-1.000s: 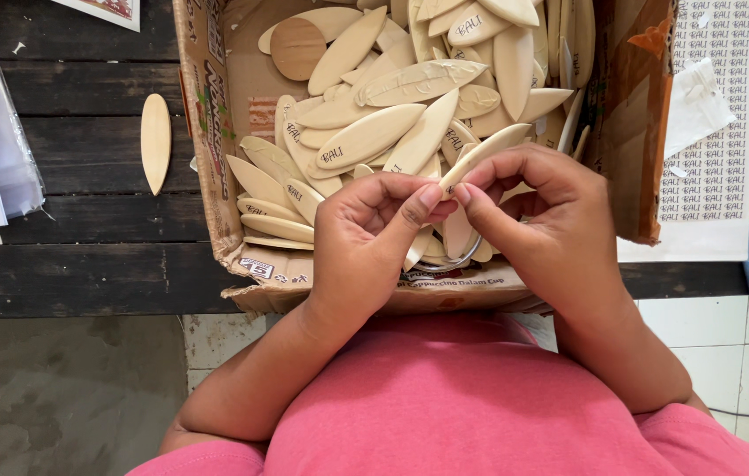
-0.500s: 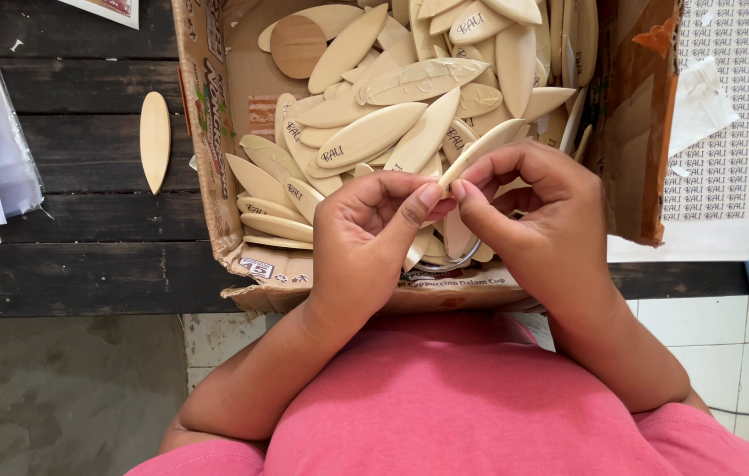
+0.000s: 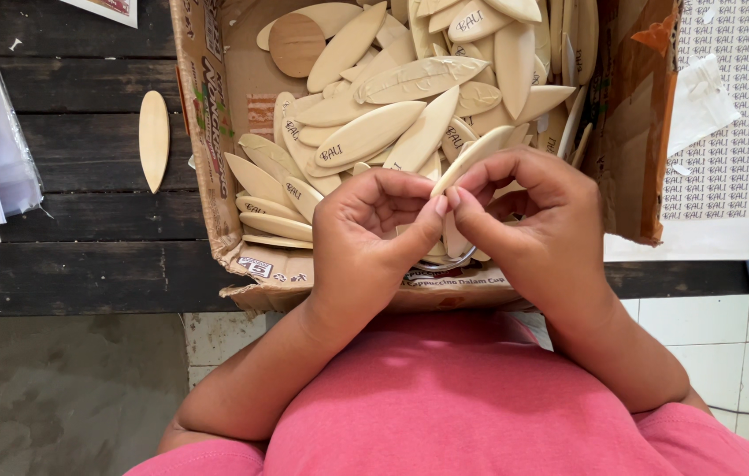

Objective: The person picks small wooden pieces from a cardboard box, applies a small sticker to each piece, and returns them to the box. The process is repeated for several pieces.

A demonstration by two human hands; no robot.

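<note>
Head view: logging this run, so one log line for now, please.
left hand + right hand: pinch wooden leaf piece | over cardboard box

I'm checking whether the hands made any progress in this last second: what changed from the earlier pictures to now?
Almost nothing. The left hand and right hand still pinch the same leaf-shaped wooden piece at their fingertips, above the metal ring, with only a slight finger shift. The cardboard box and the lone piece on the table stayed put.

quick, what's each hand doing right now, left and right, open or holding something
Left hand: closed, fingertips pinching the leaf-shaped wooden piece.
Right hand: closed, pinching the same piece from the other side.
</note>
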